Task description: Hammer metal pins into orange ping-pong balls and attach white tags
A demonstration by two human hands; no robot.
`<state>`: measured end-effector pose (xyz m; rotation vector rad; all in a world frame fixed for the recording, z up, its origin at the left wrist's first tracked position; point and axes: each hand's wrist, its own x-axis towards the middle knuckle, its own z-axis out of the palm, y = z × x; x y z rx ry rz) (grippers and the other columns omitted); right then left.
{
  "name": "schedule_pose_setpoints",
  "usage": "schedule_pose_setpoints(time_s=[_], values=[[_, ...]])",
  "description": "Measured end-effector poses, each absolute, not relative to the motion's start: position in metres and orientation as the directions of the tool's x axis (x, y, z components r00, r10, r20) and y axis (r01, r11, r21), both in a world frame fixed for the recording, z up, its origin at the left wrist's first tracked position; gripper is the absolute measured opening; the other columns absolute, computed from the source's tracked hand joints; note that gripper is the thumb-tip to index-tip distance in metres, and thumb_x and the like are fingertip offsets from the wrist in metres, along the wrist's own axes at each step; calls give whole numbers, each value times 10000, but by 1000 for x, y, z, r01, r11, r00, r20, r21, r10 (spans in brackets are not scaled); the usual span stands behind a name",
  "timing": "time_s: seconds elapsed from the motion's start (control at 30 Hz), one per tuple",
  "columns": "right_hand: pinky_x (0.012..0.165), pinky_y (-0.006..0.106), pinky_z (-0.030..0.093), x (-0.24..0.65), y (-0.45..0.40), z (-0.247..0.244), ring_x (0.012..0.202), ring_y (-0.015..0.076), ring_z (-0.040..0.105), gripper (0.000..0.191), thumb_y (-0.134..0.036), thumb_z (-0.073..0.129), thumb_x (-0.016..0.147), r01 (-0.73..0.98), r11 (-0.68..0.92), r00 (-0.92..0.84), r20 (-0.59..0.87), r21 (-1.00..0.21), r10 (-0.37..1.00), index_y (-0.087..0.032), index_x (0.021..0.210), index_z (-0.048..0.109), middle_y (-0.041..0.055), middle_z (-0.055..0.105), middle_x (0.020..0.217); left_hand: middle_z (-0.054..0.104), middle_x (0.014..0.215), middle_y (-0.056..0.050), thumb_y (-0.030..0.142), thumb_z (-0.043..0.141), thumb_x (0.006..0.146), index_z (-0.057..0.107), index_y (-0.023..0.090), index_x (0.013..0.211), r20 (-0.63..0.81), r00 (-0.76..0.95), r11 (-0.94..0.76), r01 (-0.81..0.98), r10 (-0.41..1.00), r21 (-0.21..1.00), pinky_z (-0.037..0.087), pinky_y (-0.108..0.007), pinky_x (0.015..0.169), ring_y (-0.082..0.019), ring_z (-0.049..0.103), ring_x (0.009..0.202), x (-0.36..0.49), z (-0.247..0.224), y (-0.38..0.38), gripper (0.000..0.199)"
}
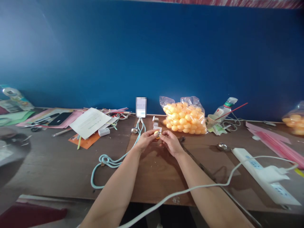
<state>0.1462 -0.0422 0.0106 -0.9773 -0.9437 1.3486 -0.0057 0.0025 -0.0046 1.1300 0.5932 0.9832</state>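
Note:
Above the middle of the desk, my two hands meet in front of me. My left hand [145,141] is closed, pinching a small orange ball [156,133] between thumb and fingers. Against the ball's right side, my right hand [173,144] pinches a small shiny silvery piece [159,134], too small to make out fully. Just behind the hands lie small white pieces [155,120]. A clear plastic bag of orange balls [184,118] stands behind my right hand. To the left of my left hand is a shiny metal object [134,130].
A light blue cord [106,160] loops at left, near a propped phone [141,107]. Papers [89,123] and scissors lie far left. A white cable [185,191] crosses over my right forearm from a power strip [263,175]. A bottle [225,109] leans near a cup.

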Motion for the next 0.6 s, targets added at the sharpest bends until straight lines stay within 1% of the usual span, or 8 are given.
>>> schedule_pose_setpoints(time_s=[0.23, 0.37, 0.5, 0.6], values=[[520, 265, 526, 146, -42, 9, 522, 84, 446, 382, -410, 809, 625, -287, -19, 4, -21, -958, 1000, -204, 789, 532, -64, 538, 608, 680, 1040, -115, 356, 780, 692, 702, 150, 1118, 66, 448, 102, -342, 892, 934, 474, -336, 814, -162, 618, 819, -4, -7, 3, 479], [518, 276, 533, 145, -41, 9, 521, 92, 449, 380, -429, 800, 636, -262, 13, 43, 1, -965, 999, -207, 791, 535, -62, 537, 610, 679, 1061, -124, 348, 765, 711, 693, 149, 1128, 58, 451, 133, -380, 891, 915, 479, -344, 813, -168, 636, 812, -3, -6, 1, 467], [529, 260, 531, 143, -42, 10, 544, 91, 473, 358, -470, 760, 681, -315, 62, 59, 46, -947, 997, -200, 810, 563, -41, 561, 671, 688, 1041, -116, 308, 762, 721, 692, 151, 1122, 39, 441, 184, -450, 897, 874, 485, -311, 797, -165, 648, 818, -3, -3, -1, 436], [532, 255, 534, 141, -42, 11, 559, 92, 484, 351, -498, 721, 719, -357, 86, 56, 70, -930, 996, -198, 829, 574, -29, 567, 705, 684, 1054, -119, 287, 750, 736, 683, 149, 1130, 55, 468, 217, -508, 882, 833, 497, -294, 784, -168, 653, 848, -3, -3, 0, 423]])
